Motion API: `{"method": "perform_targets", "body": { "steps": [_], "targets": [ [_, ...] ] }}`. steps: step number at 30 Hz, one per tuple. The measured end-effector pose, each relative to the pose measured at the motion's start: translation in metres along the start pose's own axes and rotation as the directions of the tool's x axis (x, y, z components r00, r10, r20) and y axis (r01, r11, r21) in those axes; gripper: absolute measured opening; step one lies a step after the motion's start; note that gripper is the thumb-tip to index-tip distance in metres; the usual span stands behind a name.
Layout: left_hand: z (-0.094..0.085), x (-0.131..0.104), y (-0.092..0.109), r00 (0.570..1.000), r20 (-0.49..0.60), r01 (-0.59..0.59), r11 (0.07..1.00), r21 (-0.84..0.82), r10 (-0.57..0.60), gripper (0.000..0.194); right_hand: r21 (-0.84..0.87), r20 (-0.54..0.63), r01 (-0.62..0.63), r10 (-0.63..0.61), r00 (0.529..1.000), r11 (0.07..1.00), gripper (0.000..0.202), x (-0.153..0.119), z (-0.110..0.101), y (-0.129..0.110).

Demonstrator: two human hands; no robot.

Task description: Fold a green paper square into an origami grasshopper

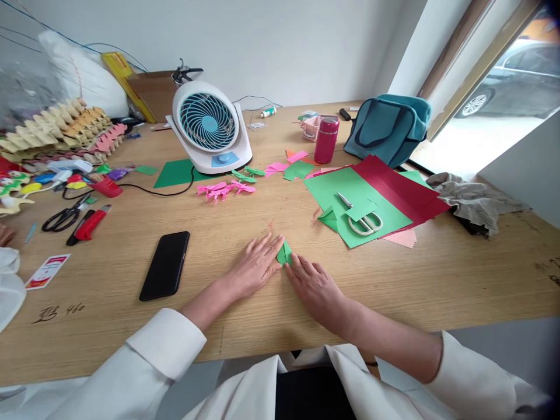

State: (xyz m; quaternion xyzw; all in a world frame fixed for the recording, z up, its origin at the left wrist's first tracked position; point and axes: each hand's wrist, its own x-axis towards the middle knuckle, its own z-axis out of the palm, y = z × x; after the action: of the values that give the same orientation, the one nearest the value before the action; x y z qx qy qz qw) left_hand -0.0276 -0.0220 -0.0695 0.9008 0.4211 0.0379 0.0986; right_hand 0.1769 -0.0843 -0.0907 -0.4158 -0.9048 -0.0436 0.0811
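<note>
Near the front middle of the tabletop (271, 318), in the head view, the small green folded paper (284, 254) lies between both hands, seemingly pressed there so its layers stay flat. The left grip (255, 265) is spread, fingers outstretched; whether the right grip (318, 291) pinches an edge, I cannot tell. Pale-handled scissors (366, 221) lie on a smooth green sheet (380, 201), probably within easy reach, over matte red sheets (398, 189). Spindly pink cut-outs (219, 191) cluster beyond, on pale wood grain.
</note>
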Motion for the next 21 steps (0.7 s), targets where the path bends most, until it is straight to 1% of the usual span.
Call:
{"method": "perform_targets", "body": {
  "steps": [2, 3, 4, 6, 7, 8, 10, 12, 14, 15, 18, 19, 21],
  "targets": [
    [0.004, 0.007, 0.000, 0.988, -0.139, 0.058, 0.996, -0.070, -0.068, 0.053, 0.011, 0.006, 0.008, -0.008, 1.000, 1.000, 0.052, -0.001, -0.006, 0.005],
    [0.006, 0.011, 0.001, 0.972, -0.206, 0.091, 0.990, -0.112, -0.112, 0.048, 0.021, 0.009, 0.014, -0.014, 1.000, 1.000, 0.052, -0.001, -0.009, 0.008],
    [0.007, 0.016, 0.002, 0.957, -0.247, 0.119, 0.982, -0.145, -0.153, 0.042, 0.036, 0.016, 0.030, -0.030, 0.999, 0.999, 0.053, 0.000, -0.012, 0.012],
    [0.008, 0.023, 0.003, 0.932, -0.286, 0.171, 0.965, -0.198, -0.224, 0.026, 0.093, 0.031, 0.102, -0.106, 0.994, 0.990, 0.053, 0.002, -0.020, 0.021],
    [0.008, 0.026, 0.004, 0.926, -0.292, 0.173, 0.957, -0.234, -0.238, 0.018, 0.131, 0.043, 0.134, -0.140, 0.989, 0.982, 0.052, 0.004, -0.024, 0.026],
    [0.008, 0.029, 0.004, 0.925, -0.290, 0.164, 0.947, -0.276, -0.245, 0.013, 0.177, 0.052, 0.136, -0.147, 0.988, 0.975, 0.052, 0.007, -0.028, 0.032],
    [0.005, 0.033, 0.003, 0.923, -0.287, 0.134, 0.914, -0.384, -0.256, 0.010, 0.294, 0.067, 0.073, -0.097, 0.993, 0.953, 0.045, 0.015, -0.034, 0.044],
    [0.000, 0.037, 0.001, 0.925, -0.280, 0.088, 0.860, -0.502, -0.258, 0.010, 0.435, 0.054, -0.039, 0.017, 0.998, 0.900, 0.035, 0.024, -0.036, 0.057],
    [-0.004, 0.040, -0.001, 0.928, -0.253, 0.071, 0.796, -0.602, -0.274, 0.011, 0.571, 0.050, -0.149, 0.147, 0.988, 0.807, 0.031, 0.034, -0.035, 0.068],
    [-0.006, 0.042, -0.002, 0.930, -0.237, 0.063, 0.758, -0.649, -0.280, 0.011, 0.635, 0.063, -0.186, 0.189, 0.980, 0.750, 0.032, 0.039, -0.033, 0.073],
    [-0.009, 0.047, -0.005, 0.929, -0.224, 0.001, 0.609, -0.793, -0.293, 0.009, 0.777, 0.175, -0.308, 0.281, 0.944, 0.549, 0.033, 0.052, -0.025, 0.082],
    [-0.008, 0.049, -0.006, 0.928, -0.223, -0.026, 0.548, -0.836, -0.297, 0.010, 0.821, 0.208, -0.330, 0.293, 0.933, 0.466, 0.033, 0.056, -0.021, 0.083],
    [-0.006, 0.050, -0.008, 0.929, -0.216, -0.070, 0.430, -0.900, -0.301, 0.013, 0.909, 0.250, -0.326, 0.286, 0.925, 0.261, 0.032, 0.061, -0.015, 0.084]
  ]
}}
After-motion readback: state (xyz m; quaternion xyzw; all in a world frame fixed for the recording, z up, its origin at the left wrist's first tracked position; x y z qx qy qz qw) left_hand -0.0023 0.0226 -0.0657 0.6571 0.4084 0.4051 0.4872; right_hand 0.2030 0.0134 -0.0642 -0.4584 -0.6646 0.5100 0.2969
